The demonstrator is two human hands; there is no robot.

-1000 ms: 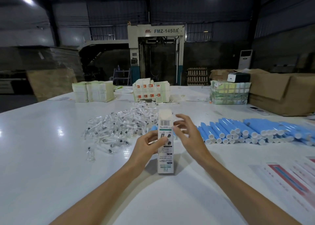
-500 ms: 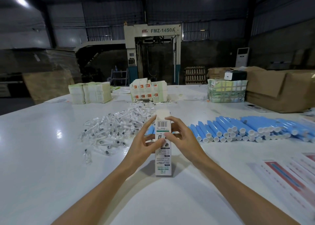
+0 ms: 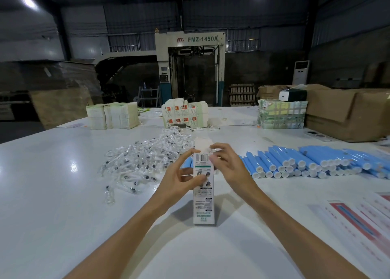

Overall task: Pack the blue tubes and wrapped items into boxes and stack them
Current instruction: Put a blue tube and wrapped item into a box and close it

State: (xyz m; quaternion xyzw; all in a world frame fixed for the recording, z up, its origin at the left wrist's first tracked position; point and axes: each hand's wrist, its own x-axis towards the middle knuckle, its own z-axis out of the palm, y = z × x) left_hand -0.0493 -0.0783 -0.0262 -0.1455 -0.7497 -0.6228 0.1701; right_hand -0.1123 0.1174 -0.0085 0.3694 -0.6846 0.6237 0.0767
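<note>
Nearest, on the R, printed sheets lie flat on the white table. Centre, a tall white box stands upright on its short end, barcode at the top facing the camera. L hand grips it mid-height, thumb across the front, fingers curled round the L side. R hand is at the top w/ fingers curled, thumb on the barcode panel, pinching the top edge by the flap, which stands up, not tucked. A sec ago the R hand was spread open beside the box; now it's closed onto the top, so prob. the closing step. Contents aren't visible, so can't tell if it's filled. Just beyond, the wrapped items sit in a loose heap to the L and the blue tubes in a long row to the R, plenty left of both, so the task looks early. No packed stack identifiable. Far edge: flat carton stacks, a wrapped bundle, brown cartons, then the FMZ-1450A machine.
</note>
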